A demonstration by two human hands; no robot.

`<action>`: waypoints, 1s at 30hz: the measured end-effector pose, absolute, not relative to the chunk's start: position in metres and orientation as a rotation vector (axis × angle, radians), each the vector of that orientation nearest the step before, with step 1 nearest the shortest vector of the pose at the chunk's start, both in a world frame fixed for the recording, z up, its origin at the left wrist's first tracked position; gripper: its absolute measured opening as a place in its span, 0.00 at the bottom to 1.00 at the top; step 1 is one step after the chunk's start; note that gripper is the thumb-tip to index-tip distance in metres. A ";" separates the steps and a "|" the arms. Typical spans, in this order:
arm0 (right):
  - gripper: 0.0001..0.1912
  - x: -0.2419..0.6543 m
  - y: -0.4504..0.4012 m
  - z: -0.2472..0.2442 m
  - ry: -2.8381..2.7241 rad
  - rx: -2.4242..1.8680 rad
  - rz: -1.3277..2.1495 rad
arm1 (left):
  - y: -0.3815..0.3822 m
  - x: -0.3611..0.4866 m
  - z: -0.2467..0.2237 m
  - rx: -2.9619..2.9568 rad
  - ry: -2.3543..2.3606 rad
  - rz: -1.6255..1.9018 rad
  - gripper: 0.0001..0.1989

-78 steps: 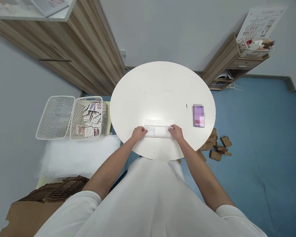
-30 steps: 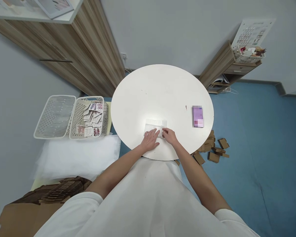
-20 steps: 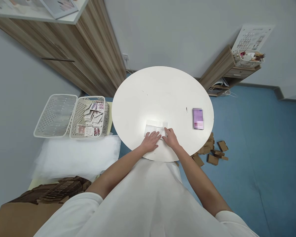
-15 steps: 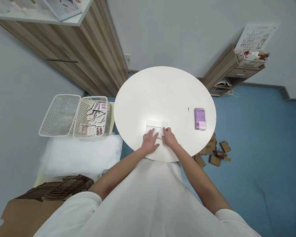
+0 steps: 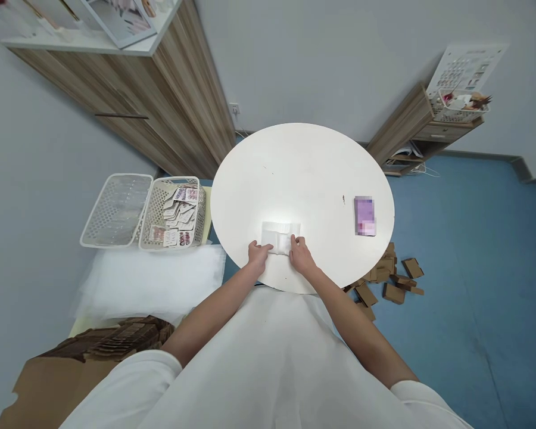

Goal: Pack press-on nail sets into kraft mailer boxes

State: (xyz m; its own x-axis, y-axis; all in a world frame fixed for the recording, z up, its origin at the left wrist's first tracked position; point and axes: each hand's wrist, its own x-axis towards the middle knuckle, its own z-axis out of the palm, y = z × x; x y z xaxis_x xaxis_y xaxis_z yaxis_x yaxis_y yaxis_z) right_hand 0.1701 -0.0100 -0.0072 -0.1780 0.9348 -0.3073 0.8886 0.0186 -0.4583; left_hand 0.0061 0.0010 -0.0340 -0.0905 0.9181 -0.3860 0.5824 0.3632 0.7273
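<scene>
A thin folded white sheet (image 5: 280,231) lies near the front edge of the round white table (image 5: 295,158). My left hand (image 5: 258,255) pinches its lower left edge, with the thumb reaching over the top. At the lower right edge, my right hand (image 5: 301,255) has its fingers bent and closed on the sheet. The upper layer is folded down toward me and its creases show. Whether anything lies inside the fold is hidden.
A blurred purple pack (image 5: 365,215) lies on the table's right side. To the left stand a white basket of small cards (image 5: 178,211), a basket with clear plastic pieces (image 5: 116,208), stacked white sheets (image 5: 156,277) and flattened cardboard (image 5: 58,381). Small brown boxes (image 5: 393,292) lie on the floor.
My left hand has slid left from flat on top of the sheet to its left edge. My right hand has shifted slightly down, still at the right edge.
</scene>
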 end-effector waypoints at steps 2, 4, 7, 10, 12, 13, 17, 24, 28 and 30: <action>0.30 0.171 -0.010 -0.006 -2.175 -1.962 0.886 | 0.005 0.003 -0.028 1.046 1.716 0.518 0.17; 0.30 0.172 -0.009 -0.005 -2.166 -1.970 0.901 | 0.008 0.001 -0.021 0.952 1.665 0.516 0.11; 0.30 0.173 -0.007 -0.004 -2.169 -1.985 0.915 | 0.012 0.002 -0.012 0.998 1.650 0.546 0.06; 0.29 0.173 -0.004 -0.004 -2.175 -1.998 0.933 | 0.016 0.011 -0.004 1.172 1.625 0.554 0.05; 0.29 0.173 0.000 -0.004 -2.163 -2.006 0.963 | 0.019 0.021 0.000 1.314 1.605 0.518 0.04; 0.29 0.173 0.001 -0.004 -2.151 -2.007 0.983 | 0.020 0.027 0.002 1.366 1.597 0.493 0.03; 0.28 0.174 0.004 -0.002 -2.018 -1.989 1.087 | 0.021 0.048 0.002 1.522 1.566 0.397 0.02; 0.21 0.180 0.008 0.000 -1.452 -1.899 1.365 | 0.001 0.051 -0.007 1.896 1.436 0.321 0.11; 0.18 0.173 0.011 -0.007 -1.454 -2.021 1.223 | -0.020 0.043 -0.007 2.052 1.336 0.311 0.22; 0.18 0.171 0.010 -0.010 -1.501 -2.020 1.197 | -0.023 0.036 -0.007 2.062 1.290 0.365 0.23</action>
